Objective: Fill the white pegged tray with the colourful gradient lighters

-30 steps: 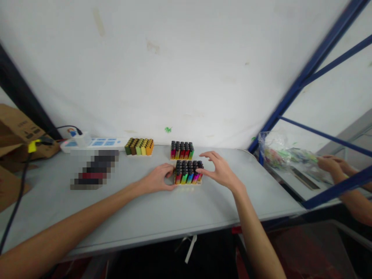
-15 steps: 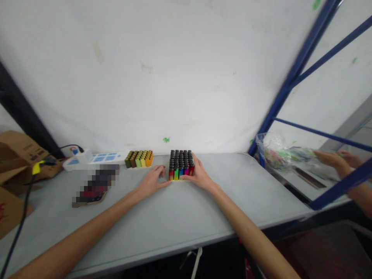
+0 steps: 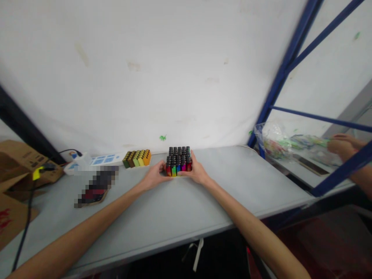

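Observation:
A block of lighters stands upright in rows on the table, with black tops and bodies in red, green, blue and pink. My left hand presses on its left side, thumb along the lower front and the other fingers curled at the side. On the opposite side my right hand grips the block, its thumb across the front and a finger reaching along the right side. A second group of lighters, green, brown, yellow and orange with gold-coloured tops, sits to the left, untouched.
A power strip lies along the wall, with a pixelated phone-like object before it. Cardboard boxes and a black cable are at the far left. Beyond the blue frame are a clear plastic bag and another person's hands.
My left hand has closed in against the left side of the lighter block. My right hand stays on its right side. The view has shifted slightly.

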